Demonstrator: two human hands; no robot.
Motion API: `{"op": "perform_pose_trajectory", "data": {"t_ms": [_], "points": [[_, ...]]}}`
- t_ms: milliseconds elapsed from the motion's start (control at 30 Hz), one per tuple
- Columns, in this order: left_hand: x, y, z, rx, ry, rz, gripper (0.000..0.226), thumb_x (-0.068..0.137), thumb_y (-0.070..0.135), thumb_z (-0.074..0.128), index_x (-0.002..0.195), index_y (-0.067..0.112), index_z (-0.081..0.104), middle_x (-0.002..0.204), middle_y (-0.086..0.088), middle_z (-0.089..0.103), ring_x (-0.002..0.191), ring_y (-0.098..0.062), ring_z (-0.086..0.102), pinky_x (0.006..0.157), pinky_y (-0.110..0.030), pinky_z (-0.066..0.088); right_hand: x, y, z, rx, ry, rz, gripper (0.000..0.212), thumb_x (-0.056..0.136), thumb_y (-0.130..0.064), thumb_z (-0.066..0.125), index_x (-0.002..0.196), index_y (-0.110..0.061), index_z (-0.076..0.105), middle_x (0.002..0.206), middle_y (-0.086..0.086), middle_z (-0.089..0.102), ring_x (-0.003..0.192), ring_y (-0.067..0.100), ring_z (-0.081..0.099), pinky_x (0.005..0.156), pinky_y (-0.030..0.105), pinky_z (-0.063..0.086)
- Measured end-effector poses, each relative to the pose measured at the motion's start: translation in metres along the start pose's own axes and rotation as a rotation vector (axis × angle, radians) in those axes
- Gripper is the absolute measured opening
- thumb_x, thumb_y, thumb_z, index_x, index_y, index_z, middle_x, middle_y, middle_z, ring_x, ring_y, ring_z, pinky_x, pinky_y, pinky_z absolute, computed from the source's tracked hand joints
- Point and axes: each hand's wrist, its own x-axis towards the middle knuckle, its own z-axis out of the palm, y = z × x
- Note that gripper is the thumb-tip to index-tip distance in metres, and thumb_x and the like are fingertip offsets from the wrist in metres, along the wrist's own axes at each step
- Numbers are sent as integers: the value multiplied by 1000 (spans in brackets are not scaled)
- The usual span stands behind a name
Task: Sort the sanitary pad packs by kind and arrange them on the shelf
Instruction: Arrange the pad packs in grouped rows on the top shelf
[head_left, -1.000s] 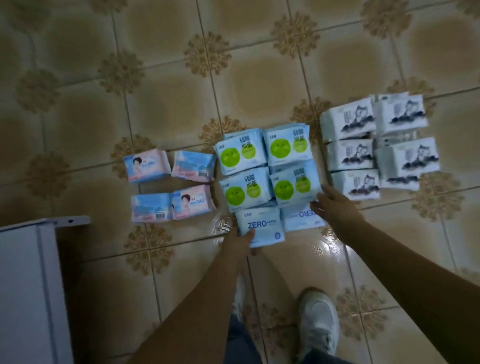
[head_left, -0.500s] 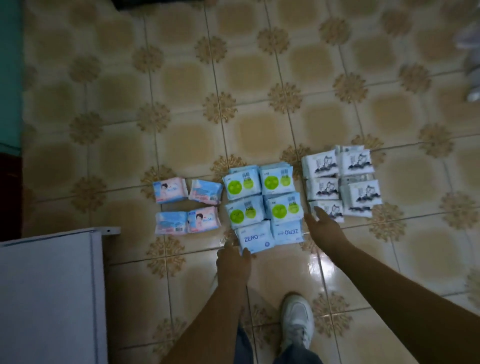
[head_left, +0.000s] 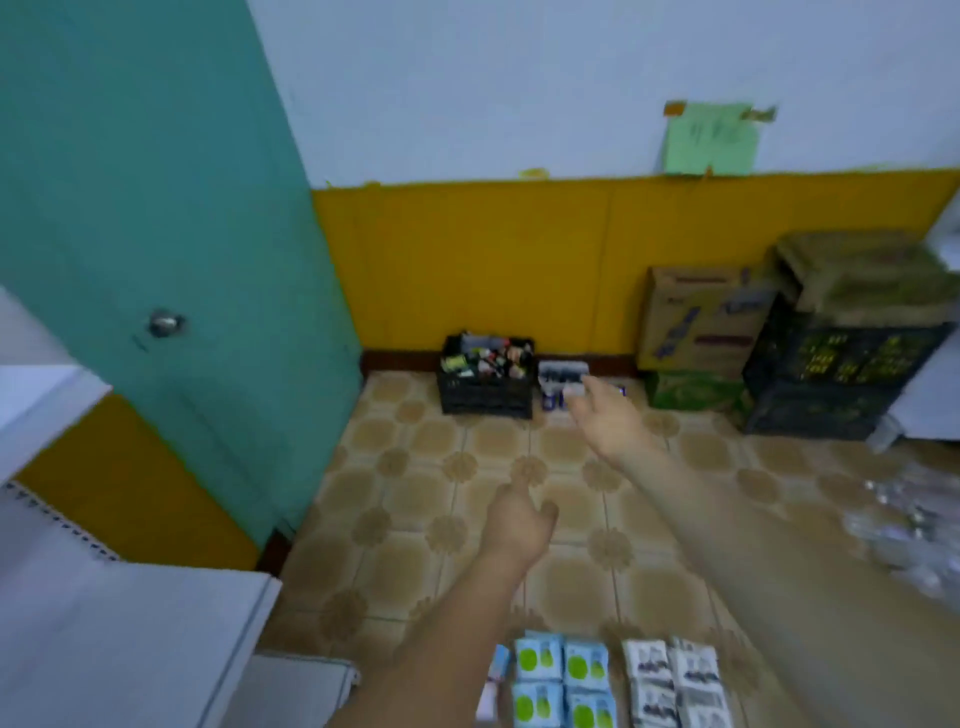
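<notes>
Two empty hands, left hand (head_left: 519, 522) loosely curled, right hand (head_left: 605, 415) spread, pack labels (head_left: 582, 667) blurred

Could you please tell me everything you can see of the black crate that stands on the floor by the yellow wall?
The black crate is a small, rectangular, open-topped bin that looks like plastic, with latticed sides. It stands upright on the tiled floor against the base of the yellow wall, just right of the green door. It is filled to the rim with small mixed items, too blurred to identify. A small pale package sits close at its right; whether they touch cannot be told. Neither hand touches the crate.
</notes>
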Motion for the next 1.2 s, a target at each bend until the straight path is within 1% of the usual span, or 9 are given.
{"op": "perform_pose_trajectory", "data": {"t_ms": [133,267,433,600,700,800,900,1100,1200], "points": [[-53,70,-103,-33,198,159,53,99,30,54,148,15,38,147,-8,46,128,-26,50,105,-34,43,-16,-122,-86,45,124,-208,61,101,-55,32,150,-18,34,154,4,37,141,26,34,114,44,33],[-105,81,-201,32,376,243,53,98,33,54,146,16,40,142,-9,45,126,-28,50,105,-38,43,-51,-215,-117,99,206,-364,57,101,-52,35,147,-17,39,151,6,42,139,27,37,113,43,33],[-172,47,-303,61,571,254,51,97,33,55,143,14,44,137,-13,49,127,-32,49,106,-37,39,-96,-317,-104,169,242,-502,52,102,-44,40,140,-10,47,145,12,49,135,27,43,111,38,33],[-238,-31,-378,39,685,178,45,96,29,57,137,13,49,135,-12,50,127,-27,50,106,-32,38,-146,-414,-60,271,211,-628,61,101,-43,42,147,-4,34,151,15,41,140,28,37,114,37,28],[-274,-91,-407,18,746,110,43,95,28,54,137,15,51,136,-7,51,127,-23,49,104,-29,37,-176,-458,-22,291,140,-686,65,102,-42,41,153,-6,24,154,11,36,143,26,32,114,35,26],[-305,-147,-427,-6,809,47,40,94,26,54,134,18,53,136,-4,53,128,-20,48,107,-30,37,-197,-489,22,266,50,-711,67,101,-45,41,154,-8,22,152,11,39,141,27,35,113,39,29],[-323,-190,-446,-27,885,7,37,94,23,56,131,19,56,132,-3,56,121,-18,53,102,-28,40,-206,-512,63,228,-40,-722,68,101,-46,41,154,-8,21,156,13,34,143,27,31,116,41,28],[-319,-252,-491,-80,1018,-62,33,92,20,60,124,18,59,126,-4,57,113,-18,56,97,-28,43,-183,-566,120,142,-186,-767,67,100,-44,46,153,-8,26,155,14,34,142,28,33,116,40,29],[-308,-281,-521,-10,1122,-172,36,87,22,63,123,17,61,124,-9,57,117,-26,53,98,-32,41,-178,-588,144,11,-354,-928,69,95,-51,54,151,-17,31,153,8,38,137,24,40,112,34,32]]}}
